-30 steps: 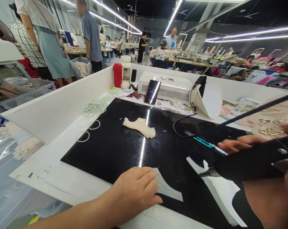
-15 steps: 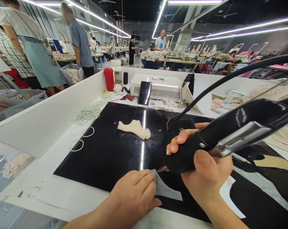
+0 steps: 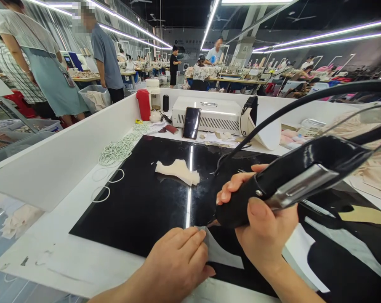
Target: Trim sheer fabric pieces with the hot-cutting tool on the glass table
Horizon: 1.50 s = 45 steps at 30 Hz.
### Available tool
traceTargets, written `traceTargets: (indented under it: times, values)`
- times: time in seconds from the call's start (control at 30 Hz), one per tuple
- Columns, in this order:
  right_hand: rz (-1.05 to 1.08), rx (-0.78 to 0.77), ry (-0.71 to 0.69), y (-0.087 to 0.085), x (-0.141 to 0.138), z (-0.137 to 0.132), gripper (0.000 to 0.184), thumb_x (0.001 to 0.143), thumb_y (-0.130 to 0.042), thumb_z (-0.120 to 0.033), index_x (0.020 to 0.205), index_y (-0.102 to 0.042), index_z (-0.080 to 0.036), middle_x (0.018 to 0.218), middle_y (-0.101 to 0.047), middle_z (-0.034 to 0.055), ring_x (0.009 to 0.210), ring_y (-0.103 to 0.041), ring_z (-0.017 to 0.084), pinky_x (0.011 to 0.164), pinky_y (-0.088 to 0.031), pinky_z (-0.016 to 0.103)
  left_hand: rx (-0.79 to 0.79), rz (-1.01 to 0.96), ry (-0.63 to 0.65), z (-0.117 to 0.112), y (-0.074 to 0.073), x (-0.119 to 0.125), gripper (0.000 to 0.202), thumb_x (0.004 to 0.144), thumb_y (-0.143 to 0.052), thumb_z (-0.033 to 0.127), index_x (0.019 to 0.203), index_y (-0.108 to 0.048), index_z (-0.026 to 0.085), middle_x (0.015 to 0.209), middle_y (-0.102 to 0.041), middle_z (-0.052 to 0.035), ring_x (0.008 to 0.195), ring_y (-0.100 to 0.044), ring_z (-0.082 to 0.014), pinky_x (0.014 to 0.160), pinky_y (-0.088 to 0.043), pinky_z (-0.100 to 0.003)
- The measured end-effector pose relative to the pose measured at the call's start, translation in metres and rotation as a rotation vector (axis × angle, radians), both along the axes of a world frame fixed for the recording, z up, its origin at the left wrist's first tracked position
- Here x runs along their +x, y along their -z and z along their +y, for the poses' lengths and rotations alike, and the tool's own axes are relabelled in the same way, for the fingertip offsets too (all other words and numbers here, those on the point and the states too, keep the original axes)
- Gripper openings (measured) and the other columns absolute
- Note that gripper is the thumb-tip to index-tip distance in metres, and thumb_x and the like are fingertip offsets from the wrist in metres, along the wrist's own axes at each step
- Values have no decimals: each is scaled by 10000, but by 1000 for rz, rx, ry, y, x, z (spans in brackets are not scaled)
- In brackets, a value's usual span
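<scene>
"Placement?"

"My left hand (image 3: 180, 259) lay fingers together over the upper end of a thin grey piece (image 3: 222, 250), at the near edge of the black mat (image 3: 123, 210). Pinching or only pressing, I couldn't tell; my fingers hid that end. My right hand (image 3: 266, 235) was wrapped round a black-handled tool (image 3: 291, 181), thumb near its metal part."

"And the tip (image 3: 213, 223)?"

"Angled down, just beside my left fingertips, at the edge of the grey piece. Contact uncertain."

"Hazards?"

"Fingers, chiefly. I judged that a slip of my right wrist could run the tip into them. Too little pressure from the left, and the grey piece might slide or crease."

"Anything else nearby?"

"A black cable (image 3: 342, 89) arched above the tool; a snag there could jerk my aim. A white piece (image 3: 299, 248) lay close by my right forearm, liable to be dragged. Cream piece (image 3: 179, 170) farther off on the mat, little at risk."
</scene>
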State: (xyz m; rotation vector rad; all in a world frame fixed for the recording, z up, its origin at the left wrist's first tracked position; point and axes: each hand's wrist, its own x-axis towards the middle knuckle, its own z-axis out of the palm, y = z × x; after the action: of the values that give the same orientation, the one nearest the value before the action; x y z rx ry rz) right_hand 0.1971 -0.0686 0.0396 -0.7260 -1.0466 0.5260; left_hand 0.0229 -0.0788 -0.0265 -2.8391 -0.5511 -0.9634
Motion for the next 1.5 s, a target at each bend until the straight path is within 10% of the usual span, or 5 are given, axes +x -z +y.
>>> traceTargets:
  times: [1.5]
  values:
    - [59, -42, -57, -1, -19, 6, 404, 905, -801, -461, 1175, -561, -279, 843, -661, -37, 627, -638, 158, 594, -564, 334, 35, -21, -2, -1, 3, 1, 409, 1154, -397, 341, 1009, -694, 101, 1131, -795, -89, 1085, -752, -214, 833, -633, -332]
